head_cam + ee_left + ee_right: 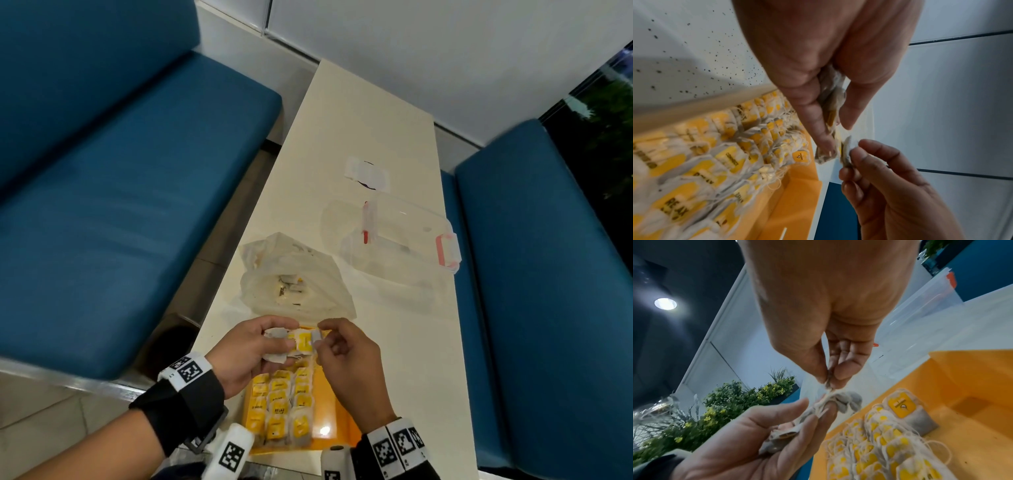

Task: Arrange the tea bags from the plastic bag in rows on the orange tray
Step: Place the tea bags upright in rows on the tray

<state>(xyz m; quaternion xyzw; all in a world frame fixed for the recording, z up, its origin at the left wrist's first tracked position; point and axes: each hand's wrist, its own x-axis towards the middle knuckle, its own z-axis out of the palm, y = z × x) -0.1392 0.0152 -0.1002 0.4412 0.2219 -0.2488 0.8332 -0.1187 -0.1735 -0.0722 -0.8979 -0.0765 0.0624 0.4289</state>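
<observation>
Left hand point(248, 353) grips a small bunch of tea bags point(294, 342) above the orange tray point(334, 411). Right hand point(346, 363) pinches one bag's edge between thumb and forefinger. Rows of tea bags point(279, 407) fill the tray's left side. Plastic bag point(294, 277) lies just beyond the tray on the table point(394, 359).

A long cream table point(370, 144) runs between two blue upholstered benches point(113, 192) – one on each side – toward a white panelled wall point(428, 51); pale tiled floor point(44, 407) shows below the left bench, a dark window point(603, 113) sits at far right, and a round ceiling light point(665, 303) glows above flowering greenery point(731, 400)
</observation>
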